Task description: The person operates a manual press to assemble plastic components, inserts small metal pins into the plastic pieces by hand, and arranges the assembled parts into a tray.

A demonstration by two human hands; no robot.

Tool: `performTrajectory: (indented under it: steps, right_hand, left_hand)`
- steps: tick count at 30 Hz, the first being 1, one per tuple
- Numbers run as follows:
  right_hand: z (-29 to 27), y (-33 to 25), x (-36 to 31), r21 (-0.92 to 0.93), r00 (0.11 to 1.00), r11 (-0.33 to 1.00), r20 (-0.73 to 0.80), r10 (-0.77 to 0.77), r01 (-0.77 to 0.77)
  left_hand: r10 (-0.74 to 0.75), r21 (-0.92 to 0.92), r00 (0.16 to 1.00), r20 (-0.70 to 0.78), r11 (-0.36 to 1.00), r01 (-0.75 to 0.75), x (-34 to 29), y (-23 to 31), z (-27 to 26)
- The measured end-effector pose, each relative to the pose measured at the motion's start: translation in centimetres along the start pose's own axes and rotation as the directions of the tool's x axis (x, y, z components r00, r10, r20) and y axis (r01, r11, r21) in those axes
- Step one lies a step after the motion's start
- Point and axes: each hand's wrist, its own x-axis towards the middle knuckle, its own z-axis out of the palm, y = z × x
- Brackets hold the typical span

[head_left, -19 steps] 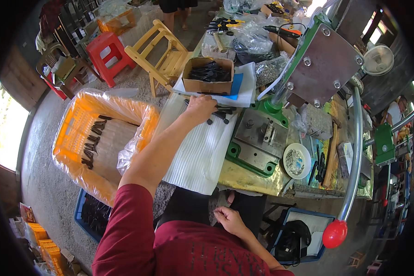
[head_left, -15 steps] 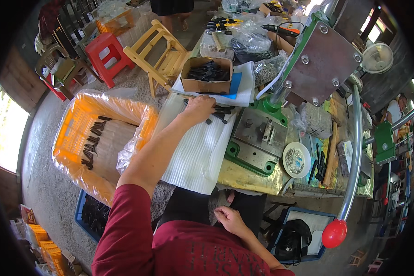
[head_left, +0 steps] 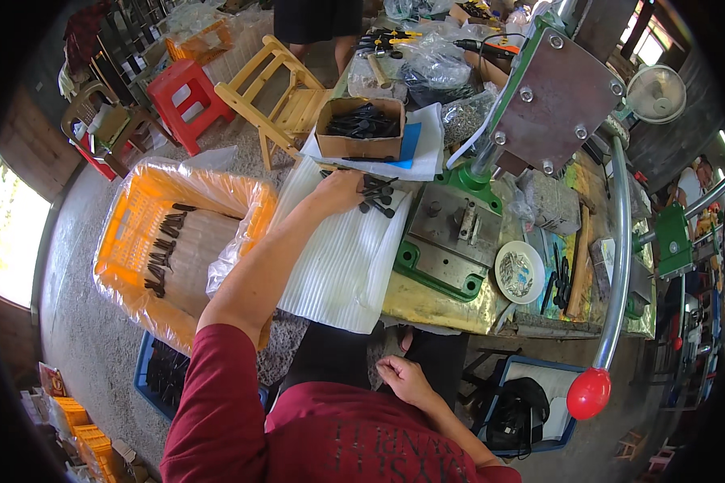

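My left hand reaches to the far end of a white ribbed foam sheet, its fingers curled down over a small bunch of black slender pieces. Several of these black pieces with rounded ends stick out to the right of the hand; the fingertips are mostly hidden. Just beyond stands an open cardboard box filled with similar black pieces. My right hand rests by my lap, fingers loosely curled, with nothing visible in them.
A green hand press with a red-knobbed lever stands to the right, near a white bowl of small metal parts. To the left, a plastic-lined orange crate holds a row of black pieces. Beyond it stands a wooden chair.
My left hand has shifted slightly left, and more of the black pieces show to its right. My right hand has stayed in place. A person's legs in the background have come further into view.
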Motion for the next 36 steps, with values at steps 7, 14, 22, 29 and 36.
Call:
performTrajectory:
  steps: [7,14,22,29,36]
  right_hand:
    - [0.2,0.5,-0.1,-0.020,0.998,0.998,-0.010,-0.057,0.057]
    - [0.0,-0.1,-0.2,-0.015,0.997,0.998,-0.037,-0.069,0.068]
    - [-2.1,-2.3,-0.8,0.057,0.994,0.997,-0.094,-0.055,0.061]
    - [-5.0,-6.0,-2.3,0.453,0.956,0.852,-0.240,-0.167,0.263]
    - [-5.5,-7.1,-1.8,0.533,0.842,0.731,-0.529,-0.106,0.427]
  left_hand:
    - [0.076,-0.077,0.997,-0.007,0.994,-0.076,-1.1,-0.5,-0.2]
    - [0.057,-0.121,0.997,-0.048,0.991,-0.063,-2.5,0.0,-0.8]
    - [0.111,-0.779,0.993,0.050,0.626,-0.031,-7.3,3.2,-1.6]
    - [0.292,-0.911,0.930,0.224,0.402,0.093,-15.4,9.9,-0.7]
    - [0.327,-0.707,0.944,0.033,0.675,-0.209,-18.9,12.8,3.5]
